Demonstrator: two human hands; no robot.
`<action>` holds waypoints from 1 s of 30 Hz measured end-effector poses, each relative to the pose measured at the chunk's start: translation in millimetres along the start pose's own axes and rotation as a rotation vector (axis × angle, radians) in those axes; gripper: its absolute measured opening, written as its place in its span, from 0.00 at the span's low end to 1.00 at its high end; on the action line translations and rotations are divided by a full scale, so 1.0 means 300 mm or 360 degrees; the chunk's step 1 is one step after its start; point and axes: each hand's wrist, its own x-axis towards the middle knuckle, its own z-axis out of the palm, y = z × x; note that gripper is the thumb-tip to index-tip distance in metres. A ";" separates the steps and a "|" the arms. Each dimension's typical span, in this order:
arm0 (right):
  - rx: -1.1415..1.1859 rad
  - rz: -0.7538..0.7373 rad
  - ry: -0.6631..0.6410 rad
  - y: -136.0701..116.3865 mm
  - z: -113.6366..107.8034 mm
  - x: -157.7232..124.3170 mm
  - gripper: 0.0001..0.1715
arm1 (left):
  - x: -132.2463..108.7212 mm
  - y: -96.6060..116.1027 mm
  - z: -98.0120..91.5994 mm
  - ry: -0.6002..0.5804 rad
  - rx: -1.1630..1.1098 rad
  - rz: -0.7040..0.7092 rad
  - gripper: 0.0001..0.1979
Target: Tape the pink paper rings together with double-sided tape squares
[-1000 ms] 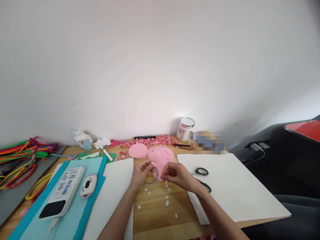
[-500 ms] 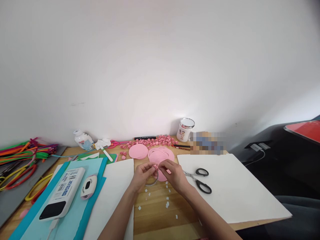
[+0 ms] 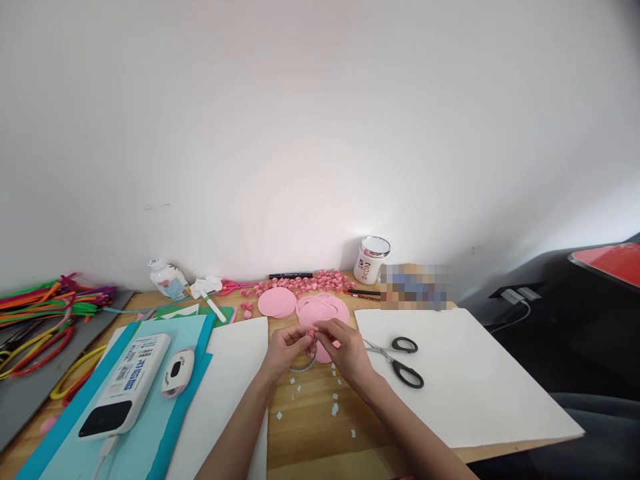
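My left hand [image 3: 284, 352] and my right hand [image 3: 342, 347] meet over the wooden desk [image 3: 320, 433], fingertips pinched together on a small pink paper piece [image 3: 312, 334]. Just beyond them lies a pile of pink paper circles [image 3: 320, 309], with another pink circle [image 3: 277, 301] to its left. A roll of clear tape [image 3: 303, 363] lies under the left hand's fingers. Small white paper bits [image 3: 334, 407] are scattered on the wood below the hands.
Black-handled scissors [image 3: 397, 359] lie on a white sheet [image 3: 465, 380] to the right. A white power bank [image 3: 125, 383] and a small pink device [image 3: 177, 372] rest on blue sheets at left. Coloured pipe cleaners [image 3: 45, 313] lie far left. A white jar [image 3: 371, 259] and small pink rolled pieces [image 3: 305, 281] stand by the wall.
My right hand has moved left from near the scissors to join the left hand; both now pinch the pink piece. The scissors are now uncovered.
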 end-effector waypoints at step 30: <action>-0.0062 0.0067 -0.0208 -0.003 0.003 -0.010 0.09 | 0.009 -0.035 0.009 0.0119 -0.0117 -0.0084 0.15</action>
